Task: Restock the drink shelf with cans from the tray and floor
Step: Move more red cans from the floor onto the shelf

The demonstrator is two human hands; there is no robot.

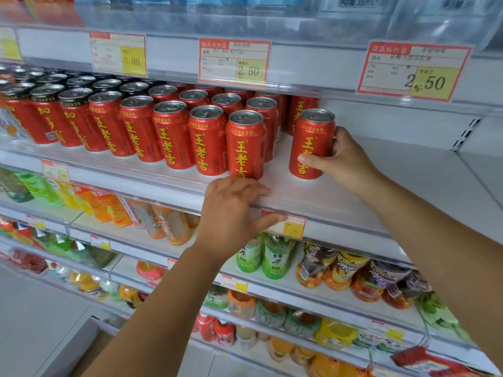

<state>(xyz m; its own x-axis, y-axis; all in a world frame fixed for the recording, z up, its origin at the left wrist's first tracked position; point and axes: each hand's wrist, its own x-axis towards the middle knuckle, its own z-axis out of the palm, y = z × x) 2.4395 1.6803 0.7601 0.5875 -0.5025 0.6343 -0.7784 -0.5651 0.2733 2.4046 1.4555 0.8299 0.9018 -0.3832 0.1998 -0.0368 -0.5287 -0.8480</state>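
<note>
- The can (313, 142) is red with yellow characters down its side, a thin band of small yellow print near the top, and a silver lid with a pull tab.
- It stands upright on the shelf (340, 202) near the front edge, apart from the others by a gap. The bare stretch of shelf lies to its right.
- The right hand (345, 161) holds this can from the right side, thumb across the front and fingers wrapped behind.
- The left hand (231, 213) grips the front edge of the same shelf, fingers curled over the top of the lip and thumb stretched along the rail below.
- The other cans (208, 140) fill the shelf's left part in rows. Eight stand along the front, five of them marked like the held one. The rows behind are too crowded to count.
- Three readable price tags (234, 62) hang on the rail above, showing 3.00, 2.50 and 2.50.
- Bottles (275, 257) in green, orange and yellow fill the lower shelves, too blurred to count.
</note>
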